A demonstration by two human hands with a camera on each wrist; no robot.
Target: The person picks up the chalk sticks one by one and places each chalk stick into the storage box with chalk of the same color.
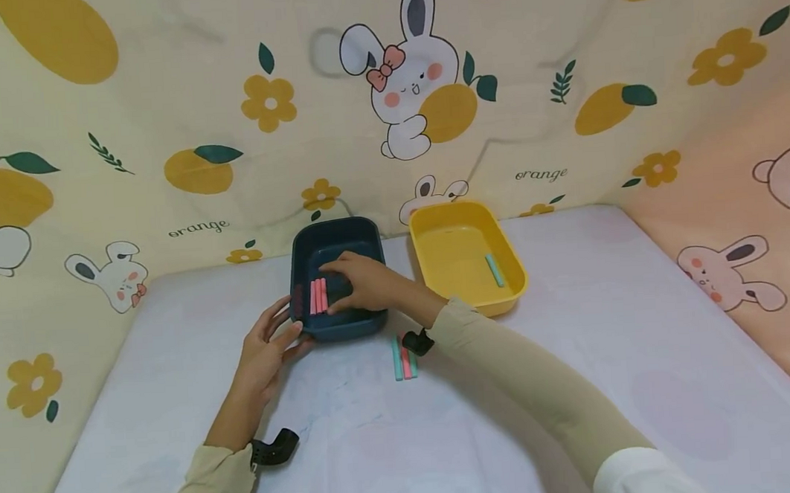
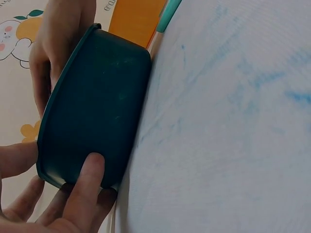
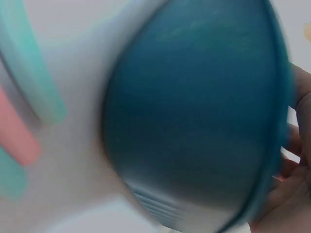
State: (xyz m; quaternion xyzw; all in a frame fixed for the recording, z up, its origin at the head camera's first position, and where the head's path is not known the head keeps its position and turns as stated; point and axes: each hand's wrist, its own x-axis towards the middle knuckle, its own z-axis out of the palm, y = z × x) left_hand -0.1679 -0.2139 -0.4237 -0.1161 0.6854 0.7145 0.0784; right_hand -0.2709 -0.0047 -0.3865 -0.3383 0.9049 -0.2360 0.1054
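A dark blue plastic tray (image 1: pixel 342 331) stands at the back of the table. My left hand (image 1: pixel 267 357) holds its front left corner, a finger pressed on the outer wall (image 2: pixel 104 97) and others round the corner. Three pink chalk sticks (image 1: pixel 318 296) lie side by side inside, towards the left. My right hand (image 1: pixel 365 279) reaches over the tray from the right. Its thumb and forefinger are spread apart, close to the two ends of the rightmost pink stick. The right wrist view shows mainly the blurred tray wall (image 3: pixel 189 111).
A yellow tray (image 1: pixel 519 276) stands to the right with one mint chalk stick (image 1: pixel 494 269) inside. In front of the blue tray lie two mint sticks (image 1: pixel 397 359) and a pink stick (image 1: pixel 406 365), partly behind the right wrist's camera. Blue smudges (image 2: pixel 269 77) mark the white cloth.
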